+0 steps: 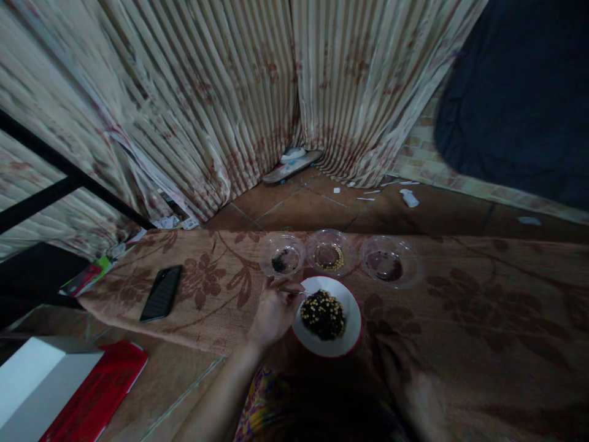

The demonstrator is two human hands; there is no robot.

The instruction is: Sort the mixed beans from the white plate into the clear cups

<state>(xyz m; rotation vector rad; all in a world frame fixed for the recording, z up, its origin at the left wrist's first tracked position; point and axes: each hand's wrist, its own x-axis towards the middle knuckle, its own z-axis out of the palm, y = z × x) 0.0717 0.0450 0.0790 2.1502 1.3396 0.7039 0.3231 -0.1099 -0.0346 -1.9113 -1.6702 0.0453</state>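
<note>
My left hand (275,313) is closed in a pinch on a thin tool, perhaps tweezers (294,291), at the left rim of a white plate (353,331) with a red edge. The plate holds a heap of mixed dark and yellow seeds (323,314). Beyond it stand three clear bowls in a row: the left bowl (281,255) holds a few dark seeds, the middle bowl (330,252) yellow ones, the right bowl (390,261) something dark. My right hand (426,411) is a dim shape low at the right; its fingers do not show.
A brown flowered cloth (483,307) covers the surface. A black phone (161,293) lies on it at the left. A red and white box (69,387) sits at the lower left. Striped curtains (221,92), a sandal (292,164) and tiled floor lie beyond.
</note>
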